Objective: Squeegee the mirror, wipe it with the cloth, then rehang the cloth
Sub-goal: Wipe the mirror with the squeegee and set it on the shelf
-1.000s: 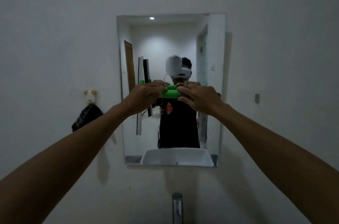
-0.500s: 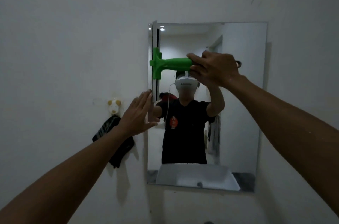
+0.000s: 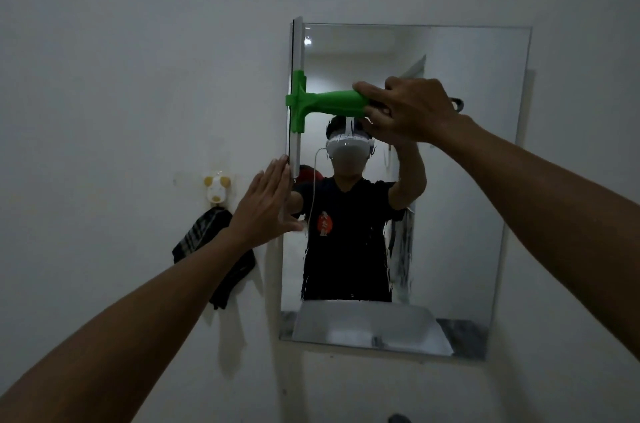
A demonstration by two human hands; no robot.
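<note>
A frameless rectangular mirror (image 3: 460, 180) hangs on the white wall. My right hand (image 3: 405, 111) grips the handle of a green squeegee (image 3: 322, 104), whose long blade stands upright against the mirror's upper left edge. My left hand (image 3: 266, 208) is flat and open, fingers apart, pressed against the mirror's left edge just below the blade. A dark checked cloth (image 3: 214, 253) hangs from a small animal-shaped wall hook (image 3: 216, 190) left of the mirror.
The mirror reflects a person in a black shirt wearing a headset, and a white basin at its bottom. A dark tap top (image 3: 398, 418) peeks in at the lower edge of the view. Bare white wall surrounds the mirror.
A second ago both hands held the squeegee at the mirror's middle. The right hand has carried it to the upper left edge; the left hand let go and now rests on the mirror's side.
</note>
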